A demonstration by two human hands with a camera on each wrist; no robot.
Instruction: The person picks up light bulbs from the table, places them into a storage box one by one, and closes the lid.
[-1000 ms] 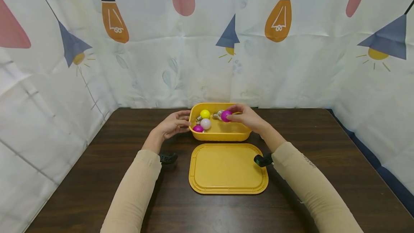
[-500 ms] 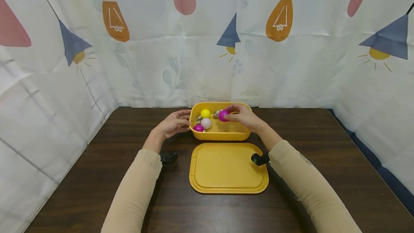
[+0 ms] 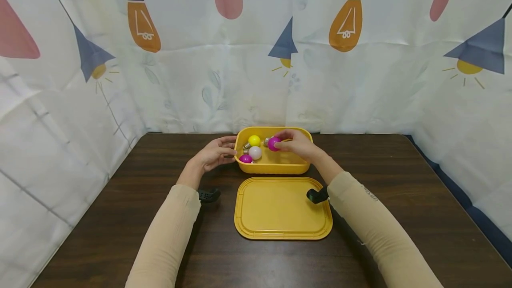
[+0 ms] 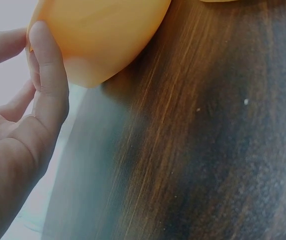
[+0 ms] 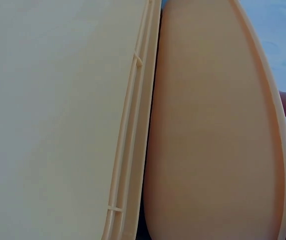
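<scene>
In the head view, a yellow plastic box (image 3: 275, 169) stands near the table's back edge. My right hand (image 3: 298, 144) is over its inside and pinches a magenta light bulb (image 3: 274, 143) between thumb and fingers. Another bulb (image 3: 266, 141) is mostly hidden behind it. At the left end of the box lie a yellow bulb (image 3: 254, 140), a white bulb (image 3: 255, 152) and a second magenta bulb (image 3: 246, 158). My left hand (image 3: 216, 152) touches the box's left end with its fingers fairly straight; the left wrist view shows the thumb (image 4: 45, 60) against the wall.
A flat yellow lid (image 3: 283, 210) lies on the dark wooden table (image 3: 224, 261) in front of the box. Behind the table hangs a white printed curtain (image 3: 256, 83). A wrist camera (image 3: 318, 195) overhangs the lid's right edge.
My right hand has moved a little to the left with the magenta bulb, covering more of the bulb behind it. The left hand and the box have stayed in place.
</scene>
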